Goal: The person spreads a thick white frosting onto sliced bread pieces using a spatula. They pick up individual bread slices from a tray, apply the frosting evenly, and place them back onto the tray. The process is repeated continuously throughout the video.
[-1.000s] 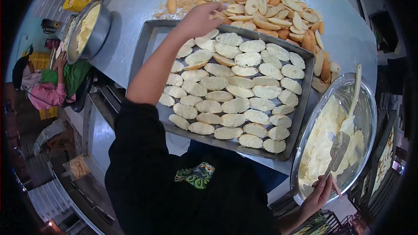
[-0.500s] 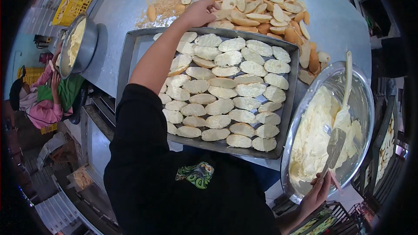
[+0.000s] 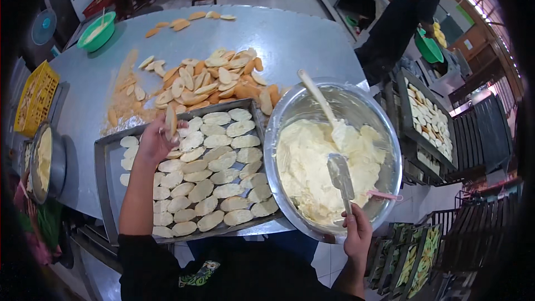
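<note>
Pinched in my left hand is a bread slice, held up above the far left part of a metal tray. Rows of bread slices coated in pale cream fill most of that tray. My right hand grips the handle of a metal spatula, whose cream-smeared blade is over the cream in a large steel bowl. A long-handled scraper leans in the same bowl, its head in the cream. A pink strip sits at the bowl's right side.
Uncoated bread slices lie heaped beyond the tray, with crumbs to their left. A second cream bowl, a yellow crate and a green bowl stand leftward. Racked trays and a person are at right.
My left hand has come back from the bread heap to above the tray, carrying a slice. The head view has shifted, showing more of the room. My right hand still holds the spatula at the bowl.
</note>
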A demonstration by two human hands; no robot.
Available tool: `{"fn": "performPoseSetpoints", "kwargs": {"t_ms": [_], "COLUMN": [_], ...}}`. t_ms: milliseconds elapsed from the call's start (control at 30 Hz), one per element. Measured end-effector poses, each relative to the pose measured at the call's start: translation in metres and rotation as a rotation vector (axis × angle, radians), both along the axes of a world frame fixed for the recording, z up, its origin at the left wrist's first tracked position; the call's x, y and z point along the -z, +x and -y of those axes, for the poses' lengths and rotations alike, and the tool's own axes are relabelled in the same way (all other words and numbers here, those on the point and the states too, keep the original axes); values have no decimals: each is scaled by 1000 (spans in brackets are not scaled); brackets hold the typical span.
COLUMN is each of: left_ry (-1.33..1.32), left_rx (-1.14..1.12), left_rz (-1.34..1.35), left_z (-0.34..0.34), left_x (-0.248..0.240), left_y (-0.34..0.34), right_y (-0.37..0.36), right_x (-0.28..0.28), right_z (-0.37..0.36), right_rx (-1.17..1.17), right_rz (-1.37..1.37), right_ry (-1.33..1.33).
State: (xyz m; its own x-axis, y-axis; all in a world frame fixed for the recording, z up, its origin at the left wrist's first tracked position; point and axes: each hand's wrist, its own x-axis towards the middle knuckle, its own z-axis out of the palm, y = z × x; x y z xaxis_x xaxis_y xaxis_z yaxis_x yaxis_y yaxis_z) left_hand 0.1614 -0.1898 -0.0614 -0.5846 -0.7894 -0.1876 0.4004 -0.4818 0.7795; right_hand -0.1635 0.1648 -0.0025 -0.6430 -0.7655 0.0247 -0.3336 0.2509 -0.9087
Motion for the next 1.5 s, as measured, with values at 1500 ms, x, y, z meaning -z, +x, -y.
{"fn": "performPoseSetpoints", "kwargs": {"t_ms": [1500], "left_ry": [167], "left_rx": [503], "left_rz": [-495], "left_z": [-146], "left_x": [-45], "left_y": [-136], "right_y": [16], "right_x": [-12], "right_z": [24], "right_rx": [-194], "right_rz": [-105], "right_ry": [-413]}}
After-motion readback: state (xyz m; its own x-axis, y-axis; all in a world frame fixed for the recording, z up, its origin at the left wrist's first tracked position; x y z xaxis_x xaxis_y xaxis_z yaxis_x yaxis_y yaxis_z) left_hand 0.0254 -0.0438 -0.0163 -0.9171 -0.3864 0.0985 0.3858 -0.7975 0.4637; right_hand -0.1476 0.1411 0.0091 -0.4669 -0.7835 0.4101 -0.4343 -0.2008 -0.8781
